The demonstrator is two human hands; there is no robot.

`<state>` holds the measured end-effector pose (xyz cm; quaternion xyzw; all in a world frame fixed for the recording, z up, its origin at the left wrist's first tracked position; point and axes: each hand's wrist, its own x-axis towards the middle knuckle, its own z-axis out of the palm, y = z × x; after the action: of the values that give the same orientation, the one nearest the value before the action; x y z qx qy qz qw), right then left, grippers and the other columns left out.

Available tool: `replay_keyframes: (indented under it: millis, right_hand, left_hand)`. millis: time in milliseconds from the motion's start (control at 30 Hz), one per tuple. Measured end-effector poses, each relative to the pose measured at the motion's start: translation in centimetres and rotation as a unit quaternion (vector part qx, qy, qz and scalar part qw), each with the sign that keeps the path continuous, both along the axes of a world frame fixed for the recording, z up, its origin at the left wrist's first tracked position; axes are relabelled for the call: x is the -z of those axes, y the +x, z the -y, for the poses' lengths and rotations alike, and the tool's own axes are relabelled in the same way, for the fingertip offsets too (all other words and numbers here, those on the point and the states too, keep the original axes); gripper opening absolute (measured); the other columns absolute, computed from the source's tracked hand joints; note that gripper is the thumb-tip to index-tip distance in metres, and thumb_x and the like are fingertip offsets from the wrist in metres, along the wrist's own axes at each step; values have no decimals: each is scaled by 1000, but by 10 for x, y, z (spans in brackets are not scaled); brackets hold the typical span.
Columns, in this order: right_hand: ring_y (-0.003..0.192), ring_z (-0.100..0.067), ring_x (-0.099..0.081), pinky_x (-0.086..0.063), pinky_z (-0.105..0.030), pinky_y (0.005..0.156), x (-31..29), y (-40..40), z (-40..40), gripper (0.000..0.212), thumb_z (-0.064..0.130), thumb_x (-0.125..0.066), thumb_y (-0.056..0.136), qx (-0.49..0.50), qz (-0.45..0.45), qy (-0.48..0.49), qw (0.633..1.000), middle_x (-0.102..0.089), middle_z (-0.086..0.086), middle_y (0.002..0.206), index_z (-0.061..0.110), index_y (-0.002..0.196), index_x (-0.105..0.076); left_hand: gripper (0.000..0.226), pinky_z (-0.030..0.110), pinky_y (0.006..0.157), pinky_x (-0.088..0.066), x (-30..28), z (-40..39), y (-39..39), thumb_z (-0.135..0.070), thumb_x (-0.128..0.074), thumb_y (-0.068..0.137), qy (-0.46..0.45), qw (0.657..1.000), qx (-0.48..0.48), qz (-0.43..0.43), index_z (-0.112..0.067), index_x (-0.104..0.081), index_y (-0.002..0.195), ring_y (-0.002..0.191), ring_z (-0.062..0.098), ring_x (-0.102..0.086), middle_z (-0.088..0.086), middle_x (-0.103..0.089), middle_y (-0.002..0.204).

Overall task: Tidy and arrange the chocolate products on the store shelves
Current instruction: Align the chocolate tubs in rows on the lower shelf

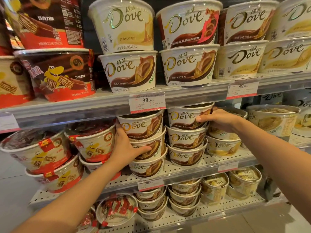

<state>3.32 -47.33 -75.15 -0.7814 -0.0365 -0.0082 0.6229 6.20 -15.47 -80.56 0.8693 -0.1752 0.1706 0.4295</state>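
Observation:
Two stacks of brown-and-white Dove chocolate tubs stand side by side on the middle shelf (185, 172). My left hand (125, 147) wraps the left side of the left stack (144, 167), thumb across the front of the middle tub (156, 147) and fingers beside the top tub (143, 125). My right hand (217, 121) grips the right side of the top tub (186, 116) of the right stack (186, 145), thumb on its front. That top tub sits tilted just under the shelf above.
Red-and-white wafer chocolate tubs (90, 143) crowd the left of the stacks, pale Dove tubs (222, 147) the right. The upper shelf (193, 95) carries bigger Dove tubs (131, 71) and price tags (147, 102). More tubs (183, 197) fill the bottom shelf.

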Motion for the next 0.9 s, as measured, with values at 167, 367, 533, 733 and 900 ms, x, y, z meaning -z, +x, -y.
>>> replay_keyframes:
  millis: [167,367,533,733,900]
  right_hand:
    - [111,-19,-60,-41,-36,100,-4,-2,2,102,46,-92,25,-20,-13,-16,1000,-69,-2,112,15,117,-60]
    - [110,-21,-60,-41,-38,102,-3,-1,1,102,44,-92,29,1,-27,-10,1000,-68,-4,112,11,119,-58]
    - [108,-18,-61,-41,-36,101,-1,-9,-11,77,43,-87,45,-16,-18,-16,1000,-69,-1,110,16,113,-63]
    - [111,-19,-59,-36,-44,107,4,-9,-20,77,51,-87,42,26,9,-35,999,-70,2,110,19,110,-66]
    - [108,-18,-61,-44,-41,99,7,-10,-22,91,52,-88,38,85,27,-36,995,-69,0,108,15,117,-59]
  left_hand:
    - [139,36,116,-16,0,-3,3,-39,-88,51,11,1000,4,-11,-13,10,145,141,20,-14,6,-11,153]
    - [139,31,115,-14,1,-3,3,-36,-88,53,6,1000,9,-14,-13,12,146,141,18,-13,4,-9,154]
    - [137,37,116,-19,3,-5,4,-40,-87,51,8,1000,14,-11,-18,9,145,140,19,-18,4,-15,152]
    - [104,42,114,-23,12,-9,-8,-51,-72,68,87,996,6,26,-7,-12,142,137,23,-21,11,-25,146]
    - [105,42,110,-33,-1,-9,-14,-50,-78,60,19,999,-13,25,-11,-22,139,132,23,-34,8,-36,143]
